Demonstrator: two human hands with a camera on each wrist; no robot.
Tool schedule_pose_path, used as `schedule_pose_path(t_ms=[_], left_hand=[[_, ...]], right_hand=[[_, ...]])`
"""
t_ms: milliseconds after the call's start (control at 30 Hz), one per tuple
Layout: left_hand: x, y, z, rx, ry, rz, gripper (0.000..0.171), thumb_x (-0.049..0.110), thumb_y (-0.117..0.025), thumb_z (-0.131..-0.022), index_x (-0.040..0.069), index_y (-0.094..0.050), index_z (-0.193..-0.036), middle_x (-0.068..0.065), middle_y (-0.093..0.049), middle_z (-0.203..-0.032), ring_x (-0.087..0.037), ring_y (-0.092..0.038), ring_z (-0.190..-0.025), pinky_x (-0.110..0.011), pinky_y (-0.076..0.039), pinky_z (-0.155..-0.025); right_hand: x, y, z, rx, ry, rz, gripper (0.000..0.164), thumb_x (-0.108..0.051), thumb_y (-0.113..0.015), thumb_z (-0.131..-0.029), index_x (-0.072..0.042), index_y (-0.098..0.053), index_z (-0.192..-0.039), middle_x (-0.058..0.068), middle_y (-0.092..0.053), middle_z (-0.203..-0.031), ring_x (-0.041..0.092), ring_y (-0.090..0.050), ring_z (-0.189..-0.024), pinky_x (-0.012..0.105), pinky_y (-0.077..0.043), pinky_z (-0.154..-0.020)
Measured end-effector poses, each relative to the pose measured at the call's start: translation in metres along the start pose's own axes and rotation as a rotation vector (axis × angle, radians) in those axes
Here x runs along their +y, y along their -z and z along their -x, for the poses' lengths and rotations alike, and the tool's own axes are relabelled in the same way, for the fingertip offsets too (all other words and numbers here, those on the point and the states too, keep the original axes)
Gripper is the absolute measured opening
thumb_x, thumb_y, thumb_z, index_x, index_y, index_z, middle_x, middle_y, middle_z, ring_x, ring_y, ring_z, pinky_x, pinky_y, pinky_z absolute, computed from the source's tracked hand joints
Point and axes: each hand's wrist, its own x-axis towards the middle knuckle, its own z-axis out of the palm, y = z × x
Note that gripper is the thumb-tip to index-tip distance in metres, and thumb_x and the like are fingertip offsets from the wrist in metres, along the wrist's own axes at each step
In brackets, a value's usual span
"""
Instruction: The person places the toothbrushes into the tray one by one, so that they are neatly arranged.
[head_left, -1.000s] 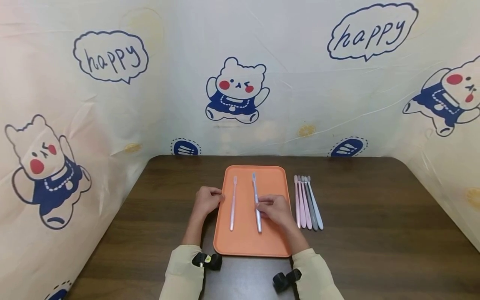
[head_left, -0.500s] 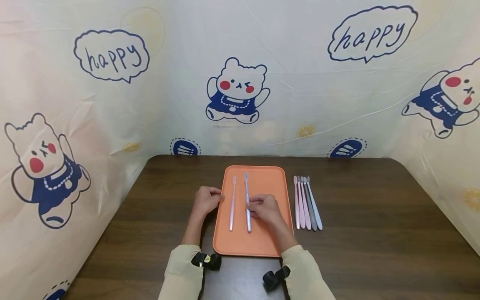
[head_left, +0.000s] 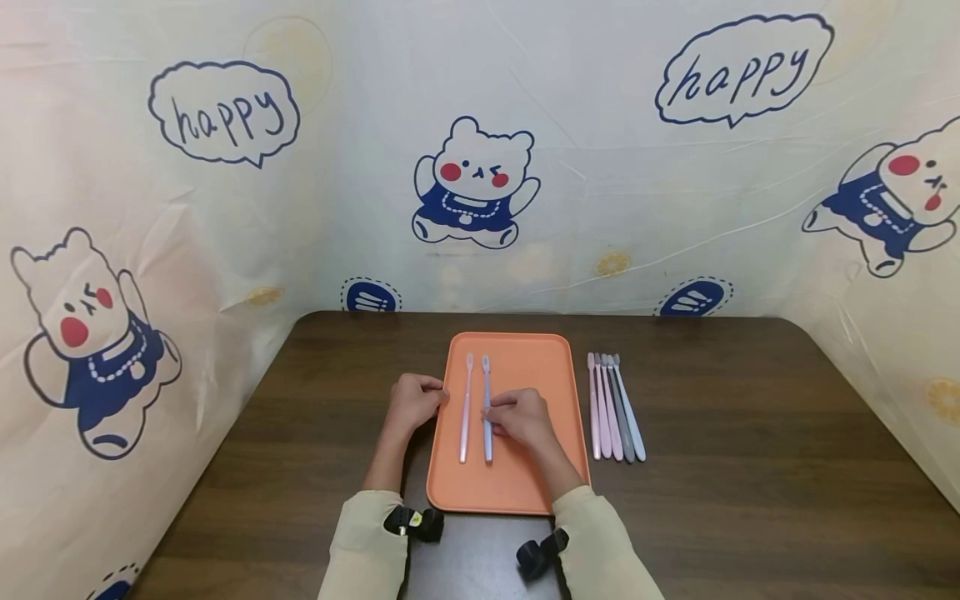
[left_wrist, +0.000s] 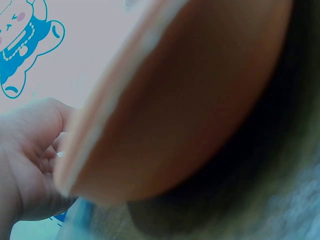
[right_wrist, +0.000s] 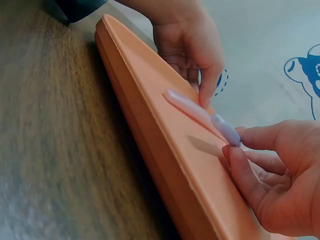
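Observation:
An orange tray (head_left: 480,492) lies on the table, with a pale pink toothbrush (head_left: 464,425) lengthwise on its left part. Beside that one, slightly to the right, is a light blue toothbrush (head_left: 487,387). My right hand (head_left: 525,417) pinches its handle between thumb and fingers; in the right wrist view the handle end (right_wrist: 226,130) sits just above the tray surface, casting a shadow. My left hand (head_left: 412,402) holds the tray's left rim, fingers curled in the right wrist view. Tray and hand (left_wrist: 35,155) are blurred in the left wrist view.
Right of the tray, several toothbrushes (head_left: 615,408) in pink, grey and blue lie side by side on the dark wooden table (head_left: 750,450). A printed cloth (head_left: 585,192) with bears and "happy" bubbles hangs around the table's back and sides.
My right hand has moved left across the tray with the light blue toothbrush, bringing it near the pink one. The left hand has stayed at the rim.

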Motion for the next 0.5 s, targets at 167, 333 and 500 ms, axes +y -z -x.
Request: schedule_pose_path(t_ms=[167,333,500], left_hand=[[0.0006,0.0001,-0.0001,-0.005,0.008,-0.001,0.022,0.008,-0.069,-0.087,-0.003,-0.078,-0.104,-0.019,-0.077,-0.095,-0.014,-0.071,-0.069,-0.029,-0.060,-0.065],[0.0004,-0.0006,0.0004,-0.013,0.024,-0.016,0.023,0.009,-0.069,-0.088,-0.002,-0.077,-0.107,-0.019,-0.076,-0.099,-0.014,-0.071,-0.072,-0.030,-0.060,-0.067],[0.0012,-0.0006,0.0006,-0.019,0.037,-0.023,0.024,0.009,-0.069,-0.089,-0.001,-0.077,-0.109,-0.019,-0.075,-0.101,-0.015,-0.069,-0.073,-0.030,-0.060,-0.068]], right_hand=[[-0.0011,-0.0023,-0.0012,0.011,0.018,0.022,0.021,-0.007,-0.077,-0.085,0.005,-0.076,-0.102,0.017,-0.078,-0.090,0.006,-0.065,-0.062,0.021,-0.058,-0.059],[-0.0017,-0.0045,-0.0016,0.013,0.036,0.030,0.019,-0.007,-0.078,-0.084,0.005,-0.076,-0.099,0.016,-0.078,-0.086,0.007,-0.065,-0.061,0.022,-0.057,-0.058],[-0.0028,-0.0074,-0.0008,0.024,0.052,0.078,0.019,-0.008,-0.080,-0.082,0.003,-0.077,-0.097,0.014,-0.078,-0.084,0.008,-0.067,-0.062,0.022,-0.057,-0.058]])
